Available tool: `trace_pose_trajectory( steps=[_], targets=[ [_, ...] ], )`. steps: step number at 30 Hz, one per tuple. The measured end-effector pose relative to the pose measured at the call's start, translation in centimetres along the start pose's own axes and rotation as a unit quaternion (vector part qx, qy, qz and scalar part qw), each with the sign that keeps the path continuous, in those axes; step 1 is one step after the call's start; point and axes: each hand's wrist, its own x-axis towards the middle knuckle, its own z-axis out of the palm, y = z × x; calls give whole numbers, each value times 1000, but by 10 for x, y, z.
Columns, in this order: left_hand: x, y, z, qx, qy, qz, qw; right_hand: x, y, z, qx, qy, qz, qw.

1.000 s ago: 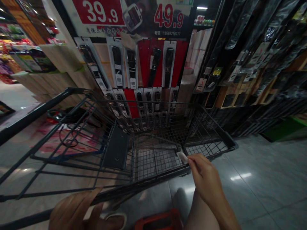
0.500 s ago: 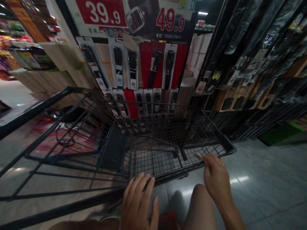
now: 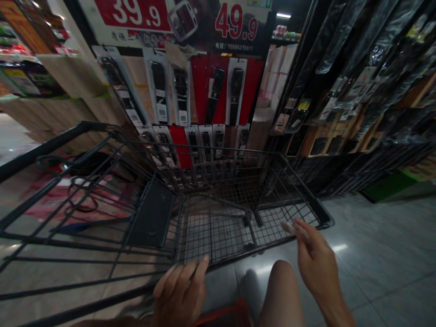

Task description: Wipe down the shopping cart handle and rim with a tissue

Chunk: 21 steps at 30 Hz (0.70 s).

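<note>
A dark wire shopping cart (image 3: 211,244) stands in front of me, its basket showing bare mesh and a dark flat plastic panel (image 3: 153,218) at its left part. My left hand (image 3: 180,293) lies over the cart's near top rim, fingers bent around it. My right hand (image 3: 316,256) is outside the basket, at its near right side, thumb and fingers pinched on a small whitish crumpled piece (image 3: 289,228), perhaps tissue or cloth. The fingers cover part of that piece.
Beyond the cart hangs a rack of packaged belts (image 3: 235,93) under a price sign (image 3: 238,25). More wrapped dark goods (image 3: 361,86) hang at right, above a green box (image 3: 388,186). Stacked paper packs (image 3: 75,75) and pink packages (image 3: 112,193) stand left. An orange-red object (image 3: 235,311) sits low in front of me.
My left hand's fingers have gone from stretched out to bent on the rim. My right hand has shifted slightly right, showing more of the whitish piece. The background has slid left in view.
</note>
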Motion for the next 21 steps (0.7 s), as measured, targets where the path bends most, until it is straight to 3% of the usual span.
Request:
trace_pose_trajectory(
  steps=[6,14,17,21],
  targets=[
    [0,-10,-12,15,15,12,1000,7,30,-18,-108,24,-9,994],
    [-10,-26,-22,53,-6,81,995,-30,-1,-9,-19,11,-20,1000],
    [-12,-28,-20,73,16,70,995,-37,-7,-7,14,8,-10,1000],
    [-14,-37,-16,113,52,123,985,-31,-3,-15,43,10,-7,999]
  ],
)
